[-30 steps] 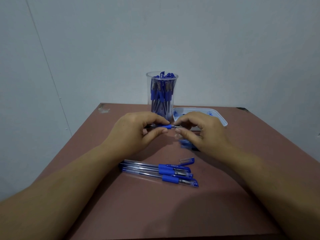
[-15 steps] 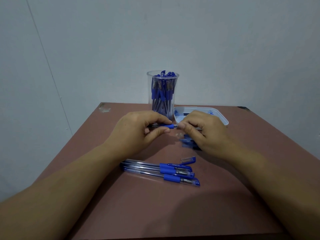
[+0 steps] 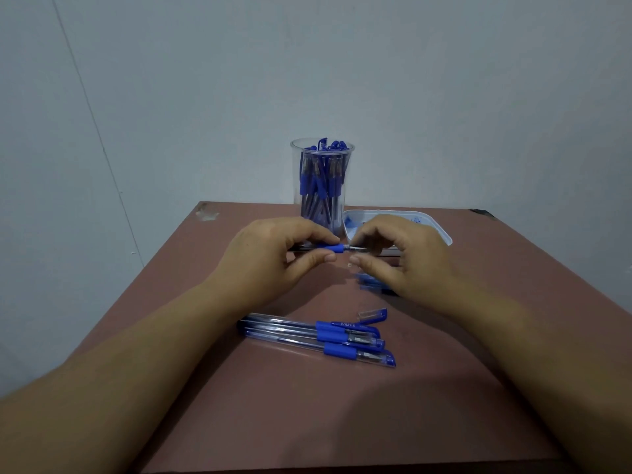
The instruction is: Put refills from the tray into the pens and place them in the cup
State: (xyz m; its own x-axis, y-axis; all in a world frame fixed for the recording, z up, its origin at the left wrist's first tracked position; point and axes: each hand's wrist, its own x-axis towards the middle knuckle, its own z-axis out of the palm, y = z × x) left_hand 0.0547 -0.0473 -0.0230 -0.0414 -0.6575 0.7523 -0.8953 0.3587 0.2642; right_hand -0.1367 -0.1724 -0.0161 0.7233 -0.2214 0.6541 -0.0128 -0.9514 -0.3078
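Observation:
My left hand (image 3: 270, 256) pinches a clear pen with a blue grip (image 3: 333, 248), held level above the table. My right hand (image 3: 403, 256) pinches the tip end of that same pen, where a thin refill (image 3: 357, 249) shows between the two hands. Behind them stands a clear cup (image 3: 321, 186) filled with several blue pens. A white tray (image 3: 441, 230) lies to the cup's right, partly hidden by my right hand. Three clear pens (image 3: 321, 336) lie side by side on the table in front of me.
A loose clear cap with a blue end (image 3: 372, 314) lies just beyond the three pens. Some blue parts (image 3: 371, 283) lie under my right hand, mostly hidden. The brown table (image 3: 307, 412) ends against a pale wall.
My right hand has shifted slightly right, and a short length of the thin tip and refill now shows between the hands. The left hand keeps its hold.

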